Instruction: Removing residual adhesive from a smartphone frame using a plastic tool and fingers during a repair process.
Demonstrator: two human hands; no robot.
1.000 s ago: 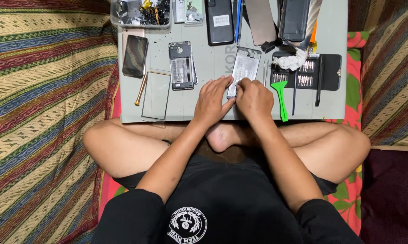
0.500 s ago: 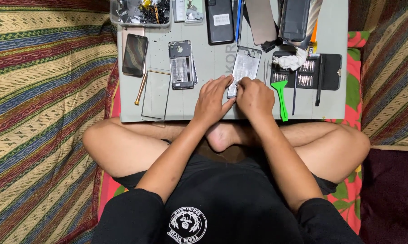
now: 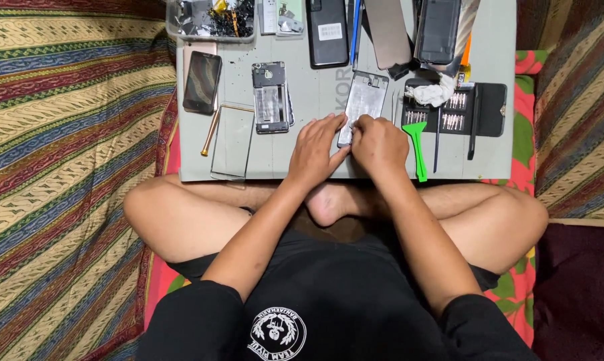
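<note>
A silver phone frame (image 3: pixel 365 99) lies on the grey work mat (image 3: pixel 302 144) in front of me. My left hand (image 3: pixel 315 150) rests on the mat with its fingertips pressed on the frame's near left corner. My right hand (image 3: pixel 380 144) covers the frame's near right corner, fingers curled at its edge; whether it pinches a small tool I cannot tell. An opened phone body (image 3: pixel 270 105) lies left of the hands. A green plastic pry tool (image 3: pixel 417 144) lies just right of my right hand.
A dark phone (image 3: pixel 202 81), a glass panel (image 3: pixel 234 140) and a wooden stick (image 3: pixel 210 131) lie at the mat's left. A parts tray (image 3: pixel 212 19) and several phones line the far edge. A black bit case (image 3: pixel 459 110) sits right. Patterned bedding surrounds the mat.
Both hands stay on the frame's near end with only slight finger shifts. Nothing else on the mat has moved.
</note>
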